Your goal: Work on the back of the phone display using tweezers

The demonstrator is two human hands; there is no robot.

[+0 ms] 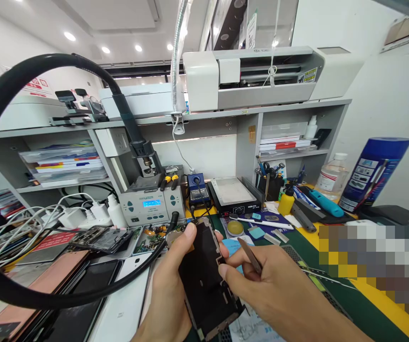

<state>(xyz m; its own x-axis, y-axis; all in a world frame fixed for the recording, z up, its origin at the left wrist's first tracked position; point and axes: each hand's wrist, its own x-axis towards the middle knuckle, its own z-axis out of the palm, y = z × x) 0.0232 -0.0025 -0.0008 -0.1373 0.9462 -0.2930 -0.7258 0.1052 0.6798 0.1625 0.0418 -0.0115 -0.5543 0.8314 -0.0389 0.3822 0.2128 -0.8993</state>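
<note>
My left hand (pixel 169 280) is closed around a dark phone screen panel (pixel 202 278), thumb on its upper edge and fingers behind it. The panel is tilted, with its black inner side and thin metal-coloured rim towards me. My right hand (pixel 268 282) is closed, thumb and index fingertips touching the panel's right edge. Tucked in that hand is a thin, pointed, brownish metal tool (pixel 250 255), its tip sticking up away from the panel. Whether the fingertips also pinch something small cannot be made out.
A thick black hose (pixel 29 304) loops across the left, from a rework station (pixel 152 204). Phones, including a white one (pixel 122 304), lie at left. Behind my hands are a hot plate (pixel 235 194) and a round tin (pixel 235 228). A blue spray can (pixel 375 173) stands at right.
</note>
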